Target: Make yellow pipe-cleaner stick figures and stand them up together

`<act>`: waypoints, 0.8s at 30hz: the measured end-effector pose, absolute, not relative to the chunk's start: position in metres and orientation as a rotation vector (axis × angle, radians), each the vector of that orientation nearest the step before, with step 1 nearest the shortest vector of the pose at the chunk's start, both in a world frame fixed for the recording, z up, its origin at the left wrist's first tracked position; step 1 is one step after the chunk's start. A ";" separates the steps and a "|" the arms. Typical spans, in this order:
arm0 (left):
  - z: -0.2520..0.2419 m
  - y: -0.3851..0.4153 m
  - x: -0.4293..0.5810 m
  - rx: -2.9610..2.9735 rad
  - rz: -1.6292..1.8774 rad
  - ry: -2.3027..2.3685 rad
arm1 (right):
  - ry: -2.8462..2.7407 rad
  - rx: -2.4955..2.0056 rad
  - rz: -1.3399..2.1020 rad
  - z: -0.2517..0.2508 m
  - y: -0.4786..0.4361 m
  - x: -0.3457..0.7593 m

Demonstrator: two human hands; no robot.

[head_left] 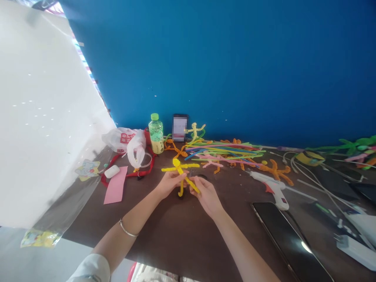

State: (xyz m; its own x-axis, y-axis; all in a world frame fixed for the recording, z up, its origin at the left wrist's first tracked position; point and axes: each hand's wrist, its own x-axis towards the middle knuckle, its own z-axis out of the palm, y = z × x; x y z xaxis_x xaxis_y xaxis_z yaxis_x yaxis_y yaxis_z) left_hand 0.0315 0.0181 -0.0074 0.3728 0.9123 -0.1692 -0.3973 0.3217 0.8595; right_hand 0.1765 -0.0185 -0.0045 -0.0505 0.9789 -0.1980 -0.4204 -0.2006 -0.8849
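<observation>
Between my hands, above the dark table, is a yellow pipe-cleaner figure (178, 166) with a round head, two outstretched arms and two legs. My left hand (172, 184) is closed on its body from the left, thumb on top. With closed fingers, my right hand (208, 196) pinches the leg on the right side. The other leg hangs down and curls at its tip. Part of the black scissors (202, 177) shows behind my right hand; the rest is hidden.
Beyond my hands lie loose coloured pipe cleaners (226, 150) and orange figures (276, 171). A glue gun (274, 188) and a large phone (289, 239) are at right. A bottle (156, 135), plastic bag (125, 140) and pink paper (116, 186) stand or lie at left. Behind rises a blue wall (223, 62).
</observation>
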 end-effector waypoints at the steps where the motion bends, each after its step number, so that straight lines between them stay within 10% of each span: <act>1: -0.007 0.018 0.032 0.807 1.010 0.768 | -0.721 -1.013 1.538 -0.005 -0.018 0.177; 10: -0.009 0.021 0.035 0.579 1.361 0.756 | -0.713 -1.084 1.817 -0.002 -0.028 0.165; 24: -0.006 0.017 0.040 0.634 1.437 0.839 | -0.703 -1.185 1.330 -0.014 -0.029 0.158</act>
State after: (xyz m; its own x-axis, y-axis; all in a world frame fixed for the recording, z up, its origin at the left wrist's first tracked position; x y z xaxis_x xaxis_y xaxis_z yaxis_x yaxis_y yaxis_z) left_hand 0.0403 0.0166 -0.0063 -0.0549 0.9920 -0.1138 -0.5865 0.0602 0.8077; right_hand 0.1581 -0.0288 -0.0145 0.1750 0.9575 -0.2293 -0.3501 -0.1571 -0.9234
